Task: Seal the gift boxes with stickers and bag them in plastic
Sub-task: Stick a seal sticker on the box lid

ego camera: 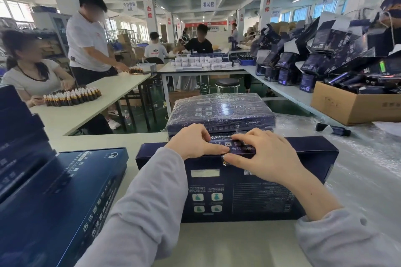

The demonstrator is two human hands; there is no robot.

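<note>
white table [227, 245] bears gift boxes [256, 199]

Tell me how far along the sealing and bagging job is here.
Done: the stack of boxes behind already sits in plastic. In hand: the left hand and right hand press a sticker onto the far edge of the front box. Left: that box is not yet bagged, and the boxes at left show no plastic.
</note>
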